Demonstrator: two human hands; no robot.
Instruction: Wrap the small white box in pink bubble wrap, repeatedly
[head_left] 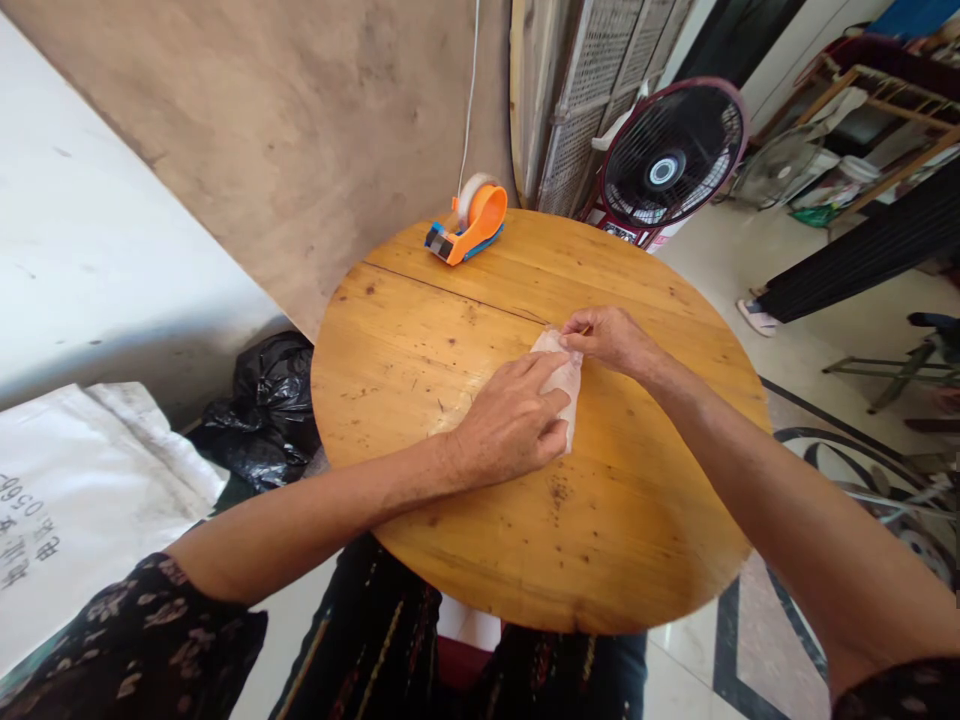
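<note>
A small white wrapped packet (568,392) lies on the round wooden table, its surface thin and crinkled; what is inside is hidden. My left hand (514,418) rests over its left side, index finger stretched along it and the other fingers curled against it, holding it to the tabletop. At the packet's far end, my right hand (600,338) has thumb and fingers pinched on the upper right corner. Toward the back edge of the table stands an orange and blue tape dispenser (474,222) with a roll of clear tape, apart from both hands.
The round table (637,500) has a dark crack across its far part. A fan (664,170) stands behind it. Black plastic bags (266,410) and a white sack (90,500) lie at the left. Another person's leg (862,245) shows at the right.
</note>
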